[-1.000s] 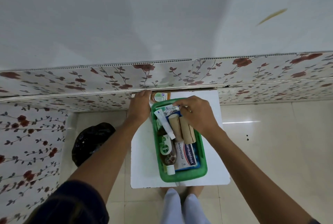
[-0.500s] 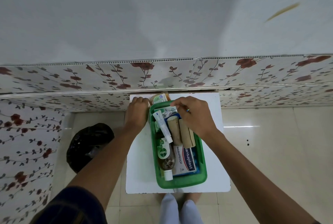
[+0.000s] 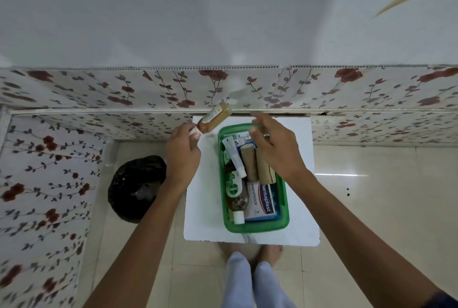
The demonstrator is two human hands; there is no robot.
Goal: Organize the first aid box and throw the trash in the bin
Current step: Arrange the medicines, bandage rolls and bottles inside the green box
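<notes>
The box (image 3: 282, 223) is green, on a white table (image 3: 205, 196). A brown bottle (image 3: 215, 118) has a green-and-white label. The plaster pack (image 3: 263, 202) is white, red and blue. The bin bag (image 3: 135, 187) is black; the wall panel (image 3: 99, 89) shows red flowers.

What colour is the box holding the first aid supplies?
Green: the box is translucent green plastic, seen in the head view, the only view given.

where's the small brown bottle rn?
Head view: the small brown bottle is in the left hand, lifted past the green box's far-left corner, near the wall.
</notes>
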